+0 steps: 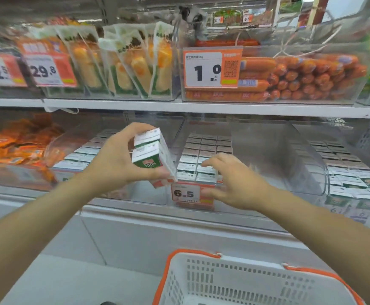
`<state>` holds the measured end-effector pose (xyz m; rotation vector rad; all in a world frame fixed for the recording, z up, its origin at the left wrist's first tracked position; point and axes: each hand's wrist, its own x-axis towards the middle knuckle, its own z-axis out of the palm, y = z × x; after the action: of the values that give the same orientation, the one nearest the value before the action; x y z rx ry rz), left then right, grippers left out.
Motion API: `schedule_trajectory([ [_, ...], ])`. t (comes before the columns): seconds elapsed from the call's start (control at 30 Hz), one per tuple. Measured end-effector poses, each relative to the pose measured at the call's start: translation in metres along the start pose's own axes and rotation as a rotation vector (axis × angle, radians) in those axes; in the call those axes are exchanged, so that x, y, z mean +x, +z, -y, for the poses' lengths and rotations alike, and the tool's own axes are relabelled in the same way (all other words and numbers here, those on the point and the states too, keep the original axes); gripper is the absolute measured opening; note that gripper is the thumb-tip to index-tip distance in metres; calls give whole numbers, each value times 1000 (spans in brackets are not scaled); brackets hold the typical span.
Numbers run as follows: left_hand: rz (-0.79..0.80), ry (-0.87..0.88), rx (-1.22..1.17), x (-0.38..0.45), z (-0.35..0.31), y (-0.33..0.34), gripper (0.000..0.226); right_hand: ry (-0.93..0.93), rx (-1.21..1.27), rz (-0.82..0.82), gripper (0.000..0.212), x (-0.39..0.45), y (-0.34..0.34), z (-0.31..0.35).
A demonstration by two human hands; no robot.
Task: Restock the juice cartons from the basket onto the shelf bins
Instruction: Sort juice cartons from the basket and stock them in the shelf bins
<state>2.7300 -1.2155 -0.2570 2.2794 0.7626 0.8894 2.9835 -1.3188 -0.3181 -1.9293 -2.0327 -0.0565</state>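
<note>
- Your left hand clamps a small stack of juice cartons, thumb under, fingers over the top; at least two, tilted, green-and-white faces toward you, a red-cornered one at the bottom of the stack.
- The held stack hangs in front of the lower shelf, over the gap between the left bin and the middle bin.
- Your right hand is empty, fingers spread and half curled, fingertips at the front row of cartons in the middle bin, just above the 6.5 price tag.
- Middle bin: cartons stand in neat rows, front to back. Left bin and right bin also carry cartons.
- Basket, white with orange rim, sits at the bottom edge of view below your arms; its contents cannot be seen.
- Upper shelf: corn packs left, sausages right, behind a 1.0 tag.
</note>
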Motion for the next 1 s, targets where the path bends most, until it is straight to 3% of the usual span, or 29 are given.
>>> schedule_trajectory([
  [0.1,18,-6,41,25,32,-9,79,4,-74,91,73,22,18,-7],
  [0.23,62,23,120,69,63,-8,83,-13,-43,74,73,24,33,-16],
  [0.33,178,2,191,107,87,0,95,13,1,80,74,23,33,-18],
  [0.43,271,-52,226,131,117,12,88,14,7,83,75,24,35,-19],
  [0.57,300,-148,458,144,152,23,109,5,69,60,74,28,36,-24],
  [0.67,324,-192,599,148,158,26,113,1,97,57,74,30,37,-27],
  [0.83,358,-199,1037,146,149,37,103,0,113,49,73,30,36,-26],
  [1.0,357,-226,1027,138,141,40,98,22,119,73,73,29,36,-25],
])
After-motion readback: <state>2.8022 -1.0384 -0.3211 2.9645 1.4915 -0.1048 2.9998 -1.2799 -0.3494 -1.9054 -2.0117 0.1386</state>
